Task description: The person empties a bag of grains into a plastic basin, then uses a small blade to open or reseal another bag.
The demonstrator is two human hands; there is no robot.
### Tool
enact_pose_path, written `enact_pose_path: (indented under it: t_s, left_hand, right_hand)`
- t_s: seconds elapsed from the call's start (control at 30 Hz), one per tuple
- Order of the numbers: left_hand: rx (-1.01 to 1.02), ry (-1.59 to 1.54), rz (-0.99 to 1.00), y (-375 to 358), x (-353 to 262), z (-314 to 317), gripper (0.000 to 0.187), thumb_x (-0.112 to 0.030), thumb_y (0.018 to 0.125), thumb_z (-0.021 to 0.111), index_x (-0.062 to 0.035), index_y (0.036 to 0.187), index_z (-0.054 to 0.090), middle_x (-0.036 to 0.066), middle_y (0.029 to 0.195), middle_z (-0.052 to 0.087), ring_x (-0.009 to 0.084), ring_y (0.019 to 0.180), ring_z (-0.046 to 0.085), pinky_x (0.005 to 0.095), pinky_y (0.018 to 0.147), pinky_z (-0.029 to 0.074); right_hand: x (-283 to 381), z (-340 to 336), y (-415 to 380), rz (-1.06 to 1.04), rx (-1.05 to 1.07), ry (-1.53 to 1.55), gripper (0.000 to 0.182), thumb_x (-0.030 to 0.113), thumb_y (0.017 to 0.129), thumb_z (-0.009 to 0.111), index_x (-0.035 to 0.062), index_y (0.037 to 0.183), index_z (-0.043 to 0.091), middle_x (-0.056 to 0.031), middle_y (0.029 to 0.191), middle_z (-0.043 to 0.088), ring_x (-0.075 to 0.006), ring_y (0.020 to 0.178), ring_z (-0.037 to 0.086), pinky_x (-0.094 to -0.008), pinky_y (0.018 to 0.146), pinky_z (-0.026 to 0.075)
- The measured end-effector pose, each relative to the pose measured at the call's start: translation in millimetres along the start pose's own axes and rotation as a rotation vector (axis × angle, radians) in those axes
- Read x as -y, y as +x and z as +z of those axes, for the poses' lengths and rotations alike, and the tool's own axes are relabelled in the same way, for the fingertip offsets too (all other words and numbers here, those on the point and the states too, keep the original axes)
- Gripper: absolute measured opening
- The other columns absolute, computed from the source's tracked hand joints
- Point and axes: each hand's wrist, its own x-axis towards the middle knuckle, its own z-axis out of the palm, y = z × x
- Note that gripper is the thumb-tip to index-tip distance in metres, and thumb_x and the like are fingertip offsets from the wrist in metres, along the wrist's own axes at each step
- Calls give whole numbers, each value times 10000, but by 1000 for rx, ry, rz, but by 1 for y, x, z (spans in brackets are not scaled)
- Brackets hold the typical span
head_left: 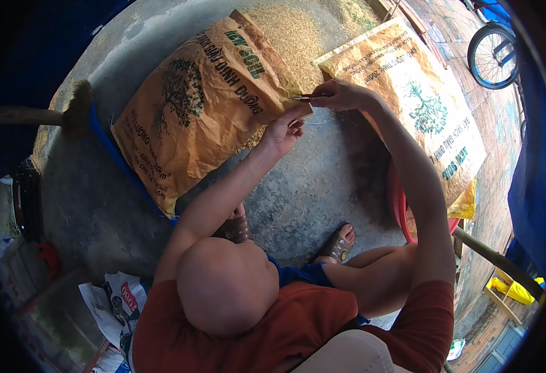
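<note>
A small light-brown wooden block [306, 112] is pinched between the thumb and fingers of my left hand [283, 132]. Just above it, my right hand [342, 96] is closed on a slim metal-tipped tool [300, 97], whose tip points left over the block. The tool is too small to tell its exact kind. Both hands are close together in front of me, beside the lower corner of an orange printed sack [204, 93] on the left. A second, paler orange printed sack [409, 93] lies to the right, past my right forearm.
Wood shavings [291, 31] cover the concrete floor [298, 193] between and behind the sacks. A red basin [399, 205] stands under the right sack. A broom [77, 109] is at the left, a bicycle wheel [493, 57] at the upper right. My sandalled feet are below.
</note>
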Motion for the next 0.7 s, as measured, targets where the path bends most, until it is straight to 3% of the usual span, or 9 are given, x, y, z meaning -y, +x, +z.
enact_pose_path:
  t_s: [0.1,0.33,0.4,0.5,0.6,0.7]
  left_hand:
    - [0,-23,-10,-1,-1,1,280,-156,697,702,-128,924,540,-4,792,507,100,678,461,231,570,369]
    - [37,-38,-8,1,-3,-1,268,-123,706,693,-93,915,527,17,780,474,110,624,473,226,515,391]
    - [45,-36,-8,2,-3,-1,263,-122,710,689,-91,916,527,18,779,474,111,624,475,225,516,394]
    - [59,-35,-12,2,-3,-3,258,-123,718,681,-90,924,528,18,774,480,109,627,477,222,519,396]
    - [79,-31,-4,1,-2,-3,258,-130,727,674,-93,939,530,13,770,490,102,632,476,218,524,394]
    - [82,-12,6,0,-2,-2,261,-136,732,670,-97,949,530,8,764,498,96,635,468,214,529,392]
  right_hand:
    - [3,1,-1,106,47,106,459,468,787,529,80,1026,584,-33,691,556,-119,619,507,-271,538,418]
    - [5,-1,-7,95,59,168,457,472,796,518,83,1025,587,1,626,500,-89,564,454,-241,484,376]
    - [0,0,-7,123,139,360,455,475,794,520,88,1023,589,10,603,479,-79,549,442,-225,470,365]
    - [2,3,-9,182,131,393,435,460,791,530,88,1005,593,15,594,474,-76,541,442,-219,461,362]
    - [19,0,-5,179,153,140,414,445,789,536,82,978,596,16,599,477,-79,545,450,-219,463,367]
    - [17,3,1,130,102,83,401,440,792,534,79,952,600,18,601,478,-81,541,450,-219,465,368]
